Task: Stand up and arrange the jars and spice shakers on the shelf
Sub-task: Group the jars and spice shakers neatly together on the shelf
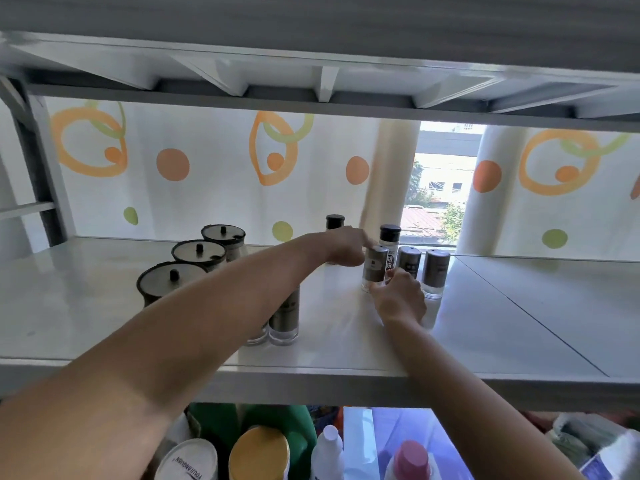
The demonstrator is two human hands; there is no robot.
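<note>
On the white shelf [519,323] three dark-lidded jars [199,255] stand in a diagonal row at the left. Grey-capped glass spice shakers stand right of centre. My left hand [346,245] reaches over and touches the top of one shaker [375,268]; my right hand [398,299] holds that same shaker near its base. Two more shakers [435,271] stand just to its right. Two black-capped bottles [390,235] stand behind. Under my left forearm two more shakers [284,317] are partly hidden.
The upper shelf's underside [329,81] hangs low overhead. A patterned curtain [207,168] and a window gap [440,188] lie behind. Below the shelf stand bottles and tubs, among them a gold-lidded tub [259,452] and a pink-capped bottle [412,459].
</note>
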